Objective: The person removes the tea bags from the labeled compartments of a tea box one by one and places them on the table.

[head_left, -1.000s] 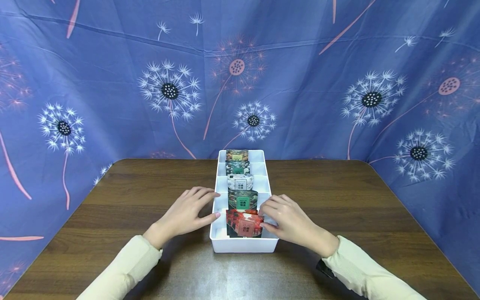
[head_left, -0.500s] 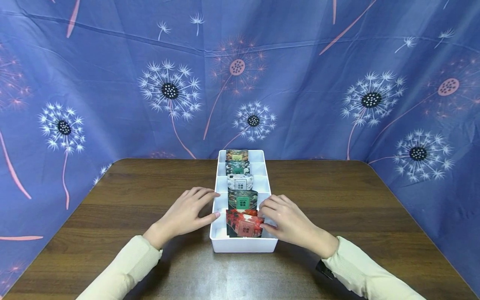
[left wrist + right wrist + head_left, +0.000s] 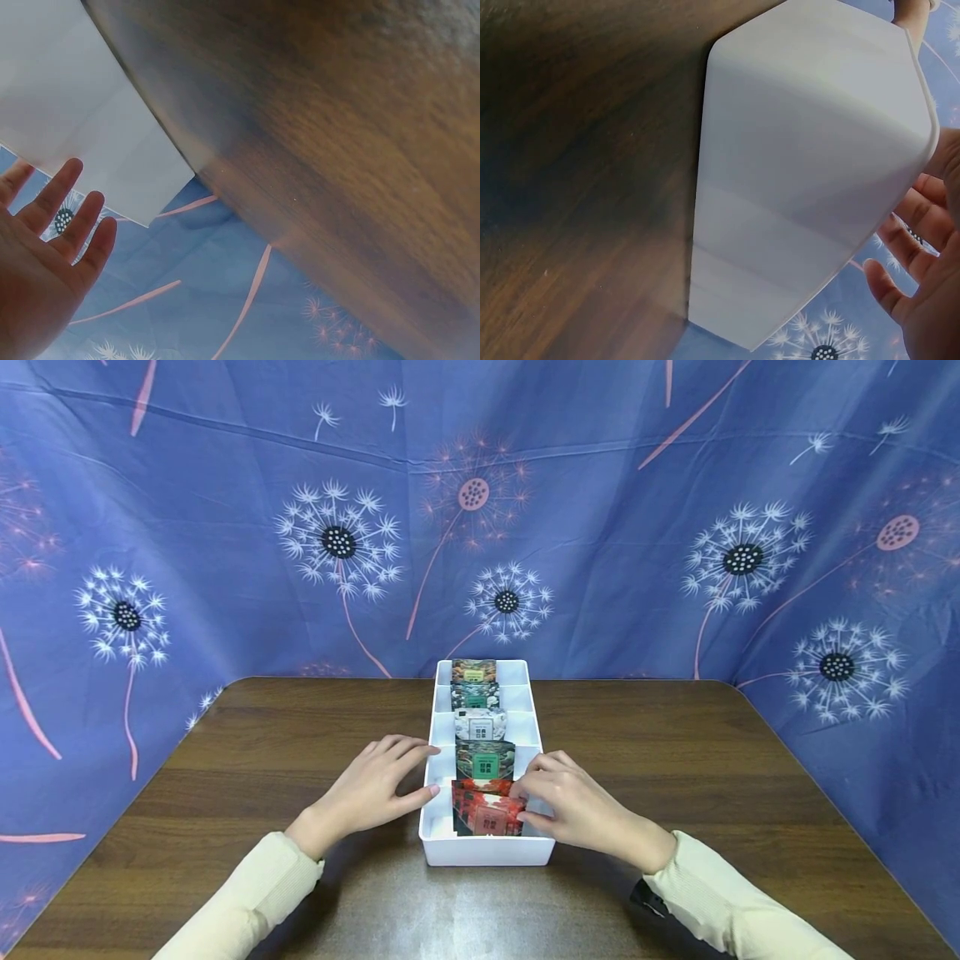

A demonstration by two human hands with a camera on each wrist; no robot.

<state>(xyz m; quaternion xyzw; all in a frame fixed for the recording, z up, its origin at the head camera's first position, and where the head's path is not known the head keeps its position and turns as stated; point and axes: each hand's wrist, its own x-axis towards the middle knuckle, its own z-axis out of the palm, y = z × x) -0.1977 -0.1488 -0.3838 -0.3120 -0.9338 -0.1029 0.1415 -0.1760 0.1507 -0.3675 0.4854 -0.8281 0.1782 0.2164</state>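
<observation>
In the head view a long white divided box [image 3: 487, 852] holds tea sachets, one kind per compartment. Red tea sachets [image 3: 489, 817] stand in the nearest compartment, several overlapping. Behind them come a green sachet [image 3: 485, 762], a white one [image 3: 481, 727], a dark floral one [image 3: 476, 697] and a brown-yellow one [image 3: 474, 672]. My right hand [image 3: 573, 797] pinches the right edge of the front red sachet between thumb and fingers. My left hand [image 3: 371, 783] touches the box's left rim with relaxed fingertips and holds nothing.
The box stands on a brown wooden table [image 3: 300, 710], its far end near the table's back edge. A blue cloth [image 3: 600, 527] with dandelion prints hangs behind and at the sides. A dark device [image 3: 649, 897] sits under the right wrist.
My right hand has shifted slightly left, its fingers reaching further over the red sachets, and the front red sachet has shifted slightly left with it. The left hand and box stay put.
</observation>
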